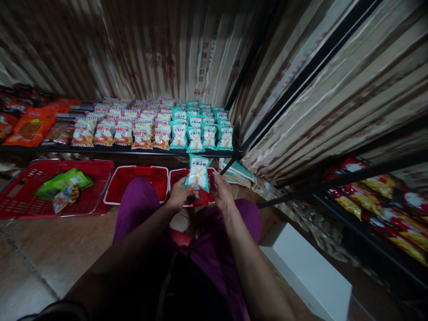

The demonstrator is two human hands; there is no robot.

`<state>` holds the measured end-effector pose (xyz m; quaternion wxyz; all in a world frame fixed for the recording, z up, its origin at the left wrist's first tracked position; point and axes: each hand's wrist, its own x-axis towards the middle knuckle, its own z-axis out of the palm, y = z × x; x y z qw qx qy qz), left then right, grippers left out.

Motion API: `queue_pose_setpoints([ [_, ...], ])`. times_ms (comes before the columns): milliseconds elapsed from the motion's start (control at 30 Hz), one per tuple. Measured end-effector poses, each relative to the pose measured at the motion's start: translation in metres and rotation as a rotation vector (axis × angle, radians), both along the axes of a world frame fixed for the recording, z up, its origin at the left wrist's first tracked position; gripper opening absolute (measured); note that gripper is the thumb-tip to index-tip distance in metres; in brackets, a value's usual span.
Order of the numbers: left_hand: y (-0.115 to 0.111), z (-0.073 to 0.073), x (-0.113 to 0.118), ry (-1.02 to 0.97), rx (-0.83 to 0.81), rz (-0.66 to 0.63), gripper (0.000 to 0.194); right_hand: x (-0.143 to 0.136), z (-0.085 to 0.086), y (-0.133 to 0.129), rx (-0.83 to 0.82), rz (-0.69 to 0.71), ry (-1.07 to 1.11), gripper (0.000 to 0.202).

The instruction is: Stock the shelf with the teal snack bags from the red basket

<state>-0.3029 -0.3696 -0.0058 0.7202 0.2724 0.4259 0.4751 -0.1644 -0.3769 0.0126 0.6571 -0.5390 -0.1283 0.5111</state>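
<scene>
A teal snack packet (198,172) with a yellow picture is held upright just in front of my knees. My left hand (179,194) grips its lower left edge and my right hand (220,190) holds its right side. Straight ahead, a low black shelf (117,150) carries rows of the same teal packets (200,129) at its right end and white-and-orange packets (133,129) in the middle. I sit low, with purple trousers over both legs.
Three red baskets sit under the shelf: a large one (95,191) at left with green packs, and two smaller ones (133,176). Orange packs (30,127) fill the shelf's left. A white box (307,267) lies at right, beside another rack of red-yellow snacks (384,209).
</scene>
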Motion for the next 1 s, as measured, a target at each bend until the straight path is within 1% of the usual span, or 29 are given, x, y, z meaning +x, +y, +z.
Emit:
queue_pose_setpoints([
  [100, 0.003, 0.001, 0.001, 0.03, 0.017, 0.071, 0.035, -0.009, -0.009, -0.019, -0.012, 0.091, -0.029, 0.037],
  [167, 0.004, 0.002, 0.003, 0.046, 0.031, 0.083, 0.038, -0.014, -0.014, -0.026, 0.018, 0.103, -0.035, 0.04],
  [333, 0.001, 0.003, 0.006, 0.085, 0.063, 0.099, 0.042, -0.02, -0.022, -0.025, 0.059, 0.018, -0.026, 0.038],
  [433, 0.0, 0.003, 0.006, 0.11, 0.06, 0.098, 0.043, -0.022, -0.025, -0.022, 0.061, -0.024, -0.082, 0.035],
  [500, 0.0, 0.002, 0.005, 0.116, 0.061, 0.089, 0.043, -0.022, -0.024, -0.023, 0.076, -0.02, -0.112, 0.034],
  [567, 0.0, 0.001, 0.003, 0.105, 0.066, 0.087, 0.044, -0.023, -0.023, -0.024, 0.11, 0.023, -0.108, 0.035],
  [667, 0.0, 0.0, 0.001, 0.07, 0.07, 0.07, 0.044, -0.024, -0.02, -0.025, 0.141, 0.095, -0.055, 0.036],
  [800, -0.001, -0.001, 0.002, 0.028, 0.094, 0.048, 0.045, -0.026, -0.019, -0.026, 0.132, 0.116, 0.042, 0.034],
  [900, -0.003, -0.003, 0.004, -0.004, 0.09, -0.01, 0.042, -0.027, -0.017, -0.026, 0.198, 0.162, 0.061, 0.036],
  [1000, -0.005, -0.006, 0.006, 0.004, 0.085, -0.067, 0.037, -0.029, -0.013, -0.026, 0.246, 0.218, 0.062, 0.043],
])
